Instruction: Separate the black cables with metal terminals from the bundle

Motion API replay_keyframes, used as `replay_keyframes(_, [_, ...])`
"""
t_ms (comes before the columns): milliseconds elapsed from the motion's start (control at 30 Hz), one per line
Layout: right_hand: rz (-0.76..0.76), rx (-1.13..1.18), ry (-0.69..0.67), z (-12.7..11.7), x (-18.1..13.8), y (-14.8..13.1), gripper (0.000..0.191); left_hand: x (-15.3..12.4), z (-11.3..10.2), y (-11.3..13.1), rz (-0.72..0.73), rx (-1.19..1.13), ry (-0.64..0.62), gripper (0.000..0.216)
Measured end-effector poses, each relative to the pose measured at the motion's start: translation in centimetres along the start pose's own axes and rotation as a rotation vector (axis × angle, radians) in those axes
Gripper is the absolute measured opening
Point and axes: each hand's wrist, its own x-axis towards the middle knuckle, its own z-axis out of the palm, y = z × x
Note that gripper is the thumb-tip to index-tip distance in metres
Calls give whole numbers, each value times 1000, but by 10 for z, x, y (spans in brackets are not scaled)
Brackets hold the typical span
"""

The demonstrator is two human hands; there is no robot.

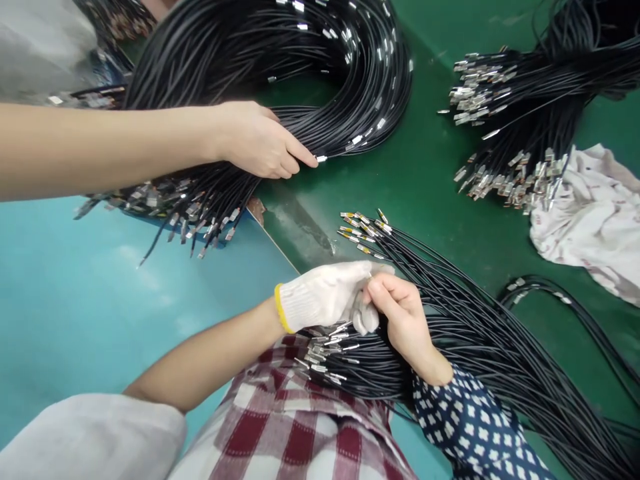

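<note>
My left hand (320, 299) wears a white knit glove with a yellow cuff and is curled over a bundle of black cables (480, 333) lying across my lap. Pressed against it, my bare right hand (403, 317) in a blue dotted sleeve pinches the loose fabric at the glove's fingertips. Metal terminals (363, 230) fan out from the bundle's far end, and more terminals (323, 353) stick out below my hands.
A co-worker's bare hand (260, 140) reaches in from the left and pinches one terminal on a large coil of black cables (300, 60). Another terminated cable bundle (505, 127) and a white rag (590, 220) lie at the right on the green table (420, 173).
</note>
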Motion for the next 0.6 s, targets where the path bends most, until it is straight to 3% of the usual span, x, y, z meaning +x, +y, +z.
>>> replay_keyframes(133, [38, 56, -65, -3, 2, 0, 39, 1, -7, -1, -15, 68, -42, 38])
replay_keyframes(233, [-5, 21, -181, -8, 3, -4, 39, -10, 1, 12, 83, 286, 23, 42])
replay_keyframes(333, [-31, -84, -255, -10, 3, -7, 40, -15, 17, 31, 459, 588, 280, 22])
replay_keyframes(367, [-22, -112, -263, -10, 3, -7, 40, -10, 21, 36, 568, 609, 282, 17])
replay_keyframes(433, [7, -132, -256, -8, 3, -7, 41, 8, 24, 44, 573, 562, 82, 25])
replay_keyframes(533, [40, -129, -211, -4, 3, -6, 41, 48, 21, 45, 393, 433, -205, 39])
replay_keyframes(600, [40, -142, -192, -1, 4, -6, 41, 69, 19, 40, 341, 396, -229, 45])
